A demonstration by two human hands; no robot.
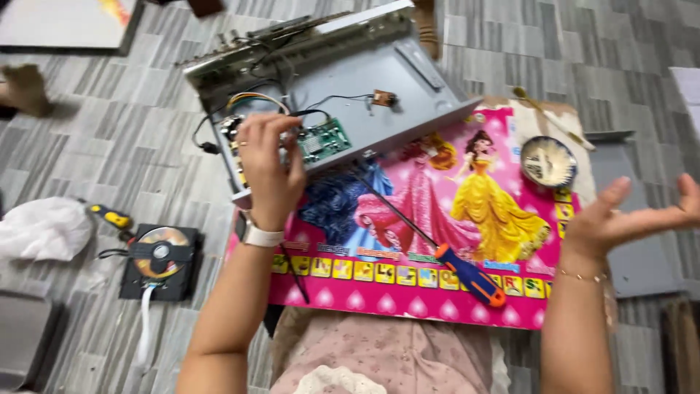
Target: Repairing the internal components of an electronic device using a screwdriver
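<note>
An opened grey metal device chassis (386, 80) lies on a pink cartoon-printed board (437, 292). Inside it sit a green circuit board (326, 139) and coloured wires (255, 98). My left hand (268, 164) rests over the chassis's left end, fingers curled on the parts beside the green board; whether it grips anything is hidden. My right hand (631, 215) hovers in the air at the right, fingers spread and holding nothing. A screwdriver with a blue and orange handle (470, 275) lies on the pink board between my arms.
A small bowl (548, 162) sits at the pink board's right end. On the grey plank floor at left lie a disc drive unit with a disc (162, 257), a yellow-handled tool (109, 216) and white cloth (44, 230). A grey panel (642, 248) lies at right.
</note>
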